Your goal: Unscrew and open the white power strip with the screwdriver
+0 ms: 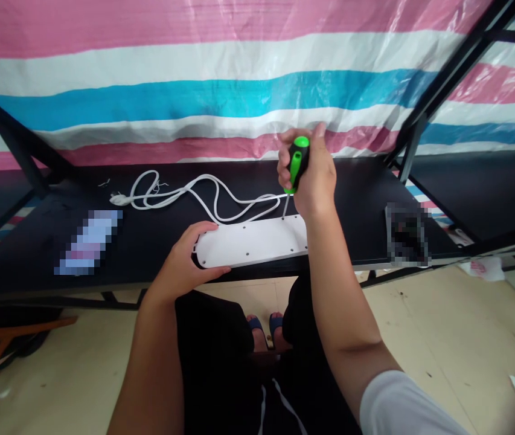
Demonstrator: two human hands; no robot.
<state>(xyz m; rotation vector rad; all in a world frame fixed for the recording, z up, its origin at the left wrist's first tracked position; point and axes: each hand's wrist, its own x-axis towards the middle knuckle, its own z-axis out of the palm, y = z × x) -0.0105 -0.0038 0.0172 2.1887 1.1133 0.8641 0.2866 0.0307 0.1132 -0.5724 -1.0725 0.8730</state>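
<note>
Right now the right hand is wrapped tight round a green screwdriver, tip down at a far-edge screw on the white power strip, near bench edge. Left hand clamps its left end w/ curled fingers. Tip could slip out & gouge the plastic if tilted.

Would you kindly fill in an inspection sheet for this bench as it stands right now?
Surface: black table, the power strip near its front edge.
Job's things: white power strip lying back side up, screw holes showing; green-handled screwdriver upright, tip at its far right corner.
Clutter: two blurred items, one left, one right.
Hands: left hand grips the strip's left end; right hand closed on the screwdriver.
Cables: white cord looped behind the strip, plug at far left.
Surroundings: striped tarp behind, black frame bars, pale floor.
</note>
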